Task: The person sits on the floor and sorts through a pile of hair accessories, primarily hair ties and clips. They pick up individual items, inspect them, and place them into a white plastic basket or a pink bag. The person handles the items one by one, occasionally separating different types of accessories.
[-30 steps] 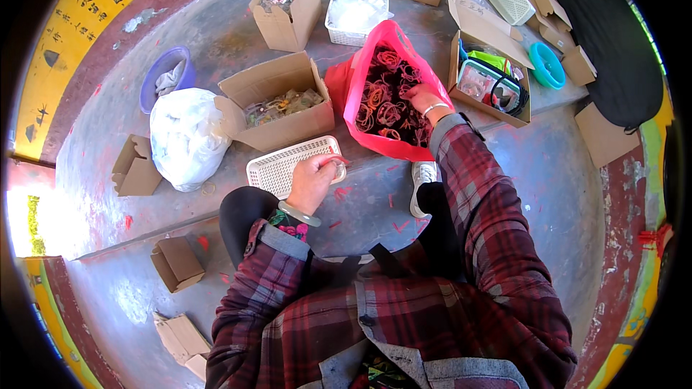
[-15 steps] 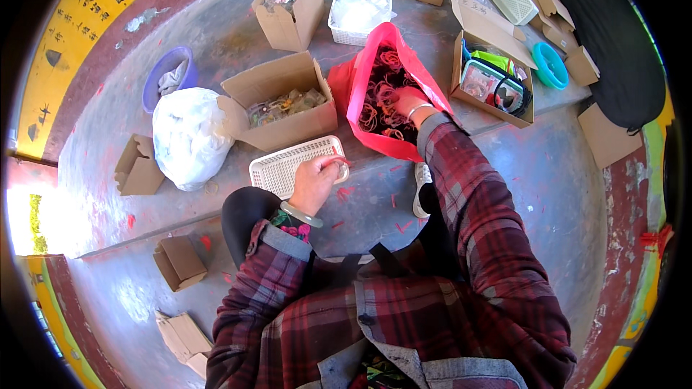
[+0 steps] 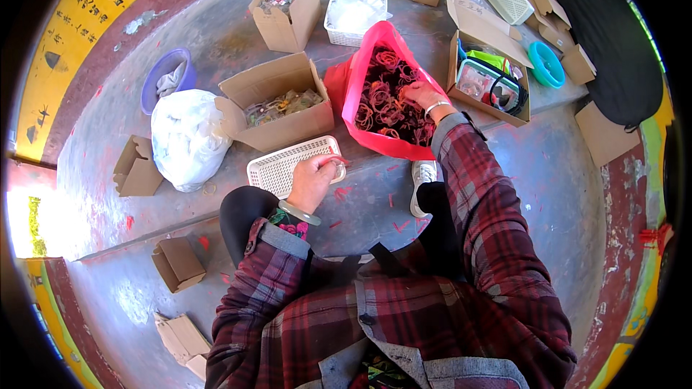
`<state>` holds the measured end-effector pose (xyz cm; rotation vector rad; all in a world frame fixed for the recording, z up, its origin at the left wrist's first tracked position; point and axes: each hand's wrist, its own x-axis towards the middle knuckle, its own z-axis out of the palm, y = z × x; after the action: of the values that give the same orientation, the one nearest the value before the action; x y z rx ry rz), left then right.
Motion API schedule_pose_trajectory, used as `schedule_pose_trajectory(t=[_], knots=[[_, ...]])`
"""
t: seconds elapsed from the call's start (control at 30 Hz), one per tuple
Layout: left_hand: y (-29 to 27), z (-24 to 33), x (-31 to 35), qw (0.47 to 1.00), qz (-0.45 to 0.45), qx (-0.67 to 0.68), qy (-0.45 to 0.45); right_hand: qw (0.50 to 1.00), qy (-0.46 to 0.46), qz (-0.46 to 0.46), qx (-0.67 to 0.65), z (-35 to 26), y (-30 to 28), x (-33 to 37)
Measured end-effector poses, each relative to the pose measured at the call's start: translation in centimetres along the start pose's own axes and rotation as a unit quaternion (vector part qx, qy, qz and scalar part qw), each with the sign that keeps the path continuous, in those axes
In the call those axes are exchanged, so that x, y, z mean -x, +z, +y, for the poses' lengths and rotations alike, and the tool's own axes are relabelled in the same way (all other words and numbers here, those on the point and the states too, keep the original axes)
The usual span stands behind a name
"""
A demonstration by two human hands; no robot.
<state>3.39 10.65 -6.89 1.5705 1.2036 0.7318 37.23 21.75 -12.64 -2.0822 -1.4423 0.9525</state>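
A red-pink bag (image 3: pixel 353 112) stands in front of me with its mouth wide, full of dark red coiled cords (image 3: pixel 382 94). My right hand (image 3: pixel 427 96) is at the right side of that mouth, its fingertips drawn together against the cords; what they pinch is too small to make out. Over the right end of a cream plastic basket (image 3: pixel 270 173), my left hand (image 3: pixel 311 183) is closed around a thin red strip (image 3: pixel 334 159), whose end shows past the thumb. The basket's visible floor holds nothing.
Left of the bag are an open cardboard box (image 3: pixel 288 119) of small packets and a stuffed white plastic bag (image 3: pixel 189 140). Another box (image 3: pixel 497 104) with mixed items stands right of it. Behind are a white basket (image 3: pixel 346 37) and a carton (image 3: pixel 292 25). Red scraps dot the floor.
My right hand has drawn back to the right inside the bag's mouth, uncovering more of the cords. The left hand keeps its hold on the red strip, nearly still.
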Motion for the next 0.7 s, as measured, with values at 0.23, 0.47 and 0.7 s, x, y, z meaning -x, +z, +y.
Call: schedule_pose_trajectory(t=[0.23,0.47,0.7], knots=[[0.0,-0.3,0.1,1.000,0.004,0.004,-0.001,0.952,-0.005,-0.115,-0.285,-0.2,0.4,0.2],[-0.2,0.2,0.1,1.000,-0.003,-0.007,0.001,0.903,0.047,-0.160,-0.395,-1.1,0.6,1.3],[-0.1,0.4,0.1,1.000,-0.004,0.006,-0.003,0.977,0.178,-0.022,-0.119,-0.5,2.1,0.2]])
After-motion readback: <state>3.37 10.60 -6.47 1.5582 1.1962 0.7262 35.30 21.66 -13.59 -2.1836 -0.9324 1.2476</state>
